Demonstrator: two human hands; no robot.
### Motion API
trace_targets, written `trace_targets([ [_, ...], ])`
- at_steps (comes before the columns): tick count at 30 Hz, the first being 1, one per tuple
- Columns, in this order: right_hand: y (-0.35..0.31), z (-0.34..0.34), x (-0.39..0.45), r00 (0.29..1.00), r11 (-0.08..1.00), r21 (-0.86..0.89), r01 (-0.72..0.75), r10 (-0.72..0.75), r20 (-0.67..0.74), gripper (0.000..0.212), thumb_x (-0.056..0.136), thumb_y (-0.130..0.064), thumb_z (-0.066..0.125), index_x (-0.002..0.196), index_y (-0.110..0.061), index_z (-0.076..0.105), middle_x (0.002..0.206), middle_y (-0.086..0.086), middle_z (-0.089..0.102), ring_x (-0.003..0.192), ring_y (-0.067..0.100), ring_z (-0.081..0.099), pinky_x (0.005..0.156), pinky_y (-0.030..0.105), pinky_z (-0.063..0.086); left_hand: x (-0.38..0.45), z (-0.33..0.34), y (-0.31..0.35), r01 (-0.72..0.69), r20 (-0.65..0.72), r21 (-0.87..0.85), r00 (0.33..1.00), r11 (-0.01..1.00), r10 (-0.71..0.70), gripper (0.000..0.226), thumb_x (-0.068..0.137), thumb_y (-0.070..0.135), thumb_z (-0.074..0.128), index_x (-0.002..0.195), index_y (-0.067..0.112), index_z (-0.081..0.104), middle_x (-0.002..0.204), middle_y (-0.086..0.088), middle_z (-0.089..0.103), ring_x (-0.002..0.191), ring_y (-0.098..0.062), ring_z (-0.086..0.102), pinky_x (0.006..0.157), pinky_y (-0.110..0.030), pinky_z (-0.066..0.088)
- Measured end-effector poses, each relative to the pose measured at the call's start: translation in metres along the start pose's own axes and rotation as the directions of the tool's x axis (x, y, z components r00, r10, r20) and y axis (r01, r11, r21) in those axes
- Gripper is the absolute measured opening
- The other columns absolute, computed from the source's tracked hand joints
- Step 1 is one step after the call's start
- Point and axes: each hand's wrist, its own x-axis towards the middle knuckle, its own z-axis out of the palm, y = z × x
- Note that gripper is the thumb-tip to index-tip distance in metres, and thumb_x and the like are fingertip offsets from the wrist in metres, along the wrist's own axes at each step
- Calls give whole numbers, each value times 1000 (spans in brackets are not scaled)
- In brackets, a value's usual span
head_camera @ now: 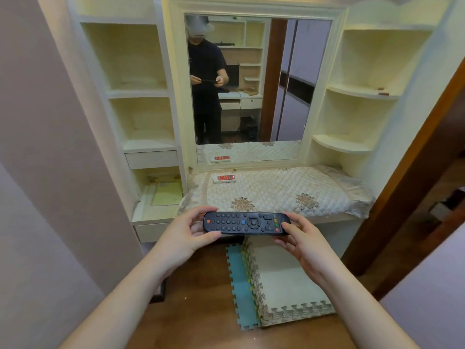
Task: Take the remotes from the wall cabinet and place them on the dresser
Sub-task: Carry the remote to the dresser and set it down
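Observation:
I hold a long black remote (245,222) crosswise in front of me, buttons up, just short of the dresser's front edge. My left hand (187,235) grips its left end and my right hand (302,241) grips its right end. A white remote with red buttons (224,178) lies at the back left of the dresser top, which is covered by a quilted cream cloth (289,190). The cream shelf units on both sides of the mirror show no other remote.
A large mirror (276,84) stands behind the dresser and reflects a person. A yellow booklet (167,192) lies in the low left niche. Stacked foam puzzle mats (279,280) lie on the wooden floor below my hands. A brown door frame (402,197) rises at right.

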Motion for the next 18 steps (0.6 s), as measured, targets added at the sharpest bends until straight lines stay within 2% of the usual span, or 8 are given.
trace_targets([
  [7, 11, 5, 3, 1000, 1000, -12, -18, 18, -15, 24, 96, -9, 52, 119, -13, 54, 107, 12, 65, 90, 25, 70, 82, 34, 56, 9, -10, -16, 6, 40, 70, 999, 998, -9, 45, 78, 1, 77, 114, 23, 61, 109, -4, 69, 98, -13, 71, 82, -17, 52],
  [11, 13, 0, 17, 999, 999, 13, -34, 34, -13, 15, 96, -9, 52, 106, -19, 57, 103, 9, 64, 91, 22, 68, 88, 38, 54, 24, -7, -22, 13, 36, 82, 999, 997, -16, 44, 77, 3, 78, 112, 24, 63, 110, -6, 69, 96, -14, 71, 83, -19, 53],
  [18, 16, -20, 71, 998, 998, 7, -62, 62, 18, 25, 96, -9, 53, 121, -12, 51, 110, 11, 63, 98, 25, 67, 89, 38, 54, 67, 12, -32, 53, 12, 94, 998, 994, -54, 44, 78, 1, 77, 114, 22, 61, 110, -3, 69, 96, -12, 71, 82, -17, 53],
])
